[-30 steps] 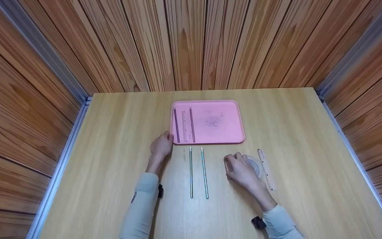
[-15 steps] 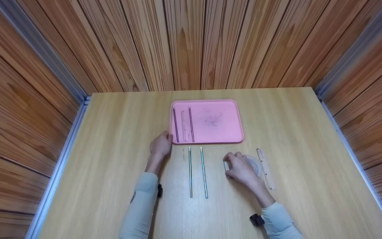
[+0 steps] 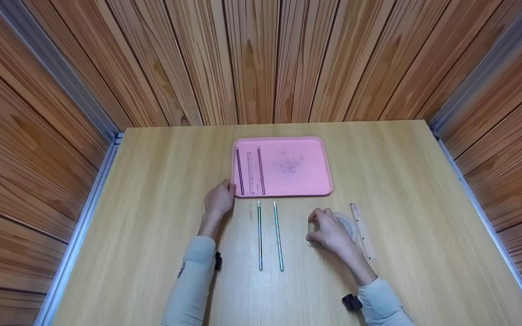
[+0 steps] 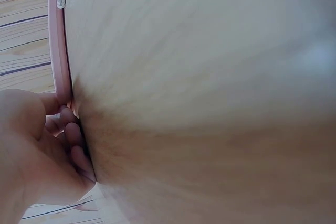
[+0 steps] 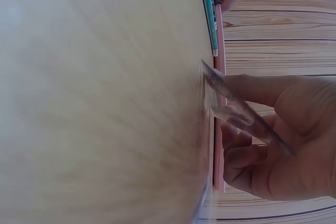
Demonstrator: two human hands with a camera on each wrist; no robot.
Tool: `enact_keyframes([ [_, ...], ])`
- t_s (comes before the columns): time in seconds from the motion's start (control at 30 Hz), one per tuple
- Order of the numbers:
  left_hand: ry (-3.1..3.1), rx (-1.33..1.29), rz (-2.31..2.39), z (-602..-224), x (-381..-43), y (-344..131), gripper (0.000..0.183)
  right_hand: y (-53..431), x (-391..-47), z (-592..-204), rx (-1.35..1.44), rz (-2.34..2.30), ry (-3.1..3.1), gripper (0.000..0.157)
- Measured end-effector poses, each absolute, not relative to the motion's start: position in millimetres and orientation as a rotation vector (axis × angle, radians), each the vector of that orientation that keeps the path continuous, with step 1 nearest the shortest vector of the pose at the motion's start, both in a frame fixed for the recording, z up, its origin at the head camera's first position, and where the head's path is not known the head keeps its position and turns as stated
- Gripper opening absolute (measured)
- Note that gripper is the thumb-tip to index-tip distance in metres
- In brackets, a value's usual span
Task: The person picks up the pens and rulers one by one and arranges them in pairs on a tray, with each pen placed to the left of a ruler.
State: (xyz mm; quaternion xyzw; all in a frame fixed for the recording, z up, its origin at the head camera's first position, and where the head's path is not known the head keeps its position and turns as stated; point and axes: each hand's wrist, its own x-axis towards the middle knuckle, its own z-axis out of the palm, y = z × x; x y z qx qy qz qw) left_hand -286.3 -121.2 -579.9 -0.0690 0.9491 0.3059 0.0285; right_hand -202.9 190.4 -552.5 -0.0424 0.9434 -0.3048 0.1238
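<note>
Left hand point(image 3: 219, 198) pinching near-left corner of pink tray point(image 3: 297, 189); right hand point(image 3: 330, 230) pinching clear plastic piece point(image 5: 248, 107), tilted, short of tray's near-right corner, bench point(image 3: 152, 190) contact unclear. My view: light edge pinch best, tray steady

Pale wood-grain rectangular tabletop point(image 3: 166, 194) at six o'clock, brown plank-patterned wall point(image 3: 261, 63) at twelve, silvery metal rails point(image 3: 77, 233) at eight and four
</note>
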Motion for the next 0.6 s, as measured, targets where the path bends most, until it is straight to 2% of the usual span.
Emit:
enact_keyframes([
  [0.43, 2.888, -0.230, 0.976, -579.5, -286.0, -118.8, 0.030, 195.4, -199.4, -549.7, -0.177, -0.977, 2.748, 0.015],
  [0.6, 2.889, -0.239, 0.961, -579.6, -285.5, -119.6, 0.030, 195.1, -196.9, -546.0, -0.246, -0.978, 2.747, 0.024],
])
